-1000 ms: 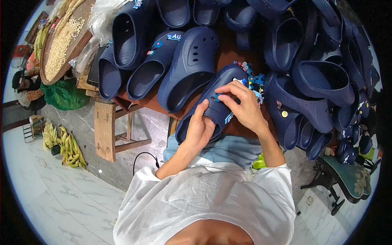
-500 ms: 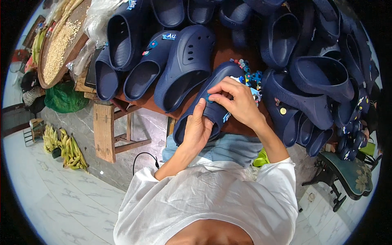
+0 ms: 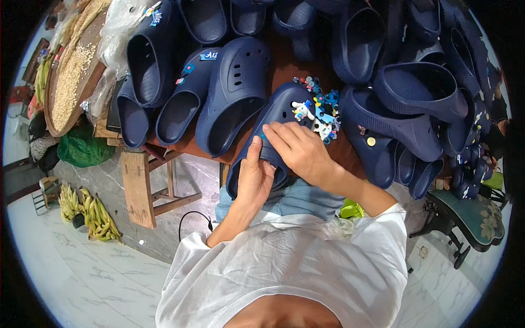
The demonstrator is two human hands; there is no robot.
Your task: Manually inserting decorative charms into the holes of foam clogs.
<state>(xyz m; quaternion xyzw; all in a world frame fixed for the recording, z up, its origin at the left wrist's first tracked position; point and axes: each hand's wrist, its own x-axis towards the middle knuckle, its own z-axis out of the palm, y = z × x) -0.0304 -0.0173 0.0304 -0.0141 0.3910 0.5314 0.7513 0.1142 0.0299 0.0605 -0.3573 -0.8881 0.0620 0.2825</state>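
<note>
My left hand (image 3: 255, 177) grips the heel end of a navy clog (image 3: 280, 112) that lies in front of me on the brown table (image 3: 284, 68). My right hand (image 3: 299, 150) rests over the clog's upper, fingertips pressed on a small charm at its left side. A pile of small colourful shoe charms (image 3: 320, 112) lies just beyond my right hand, partly on the clog's toe. What sits under my right palm is hidden.
Many navy clogs (image 3: 232, 93) cover the table, stacked high at the right (image 3: 421, 93). A round tray of grain (image 3: 68, 82) and plastic bags lie far left. Bananas (image 3: 93, 216) lie on the tiled floor. A wooden bench leg (image 3: 136, 188) stands below the table; a green chair (image 3: 476, 216) is right.
Both hands stay on the same clog. My right hand has slid from the toe end toward the clog's left side.
</note>
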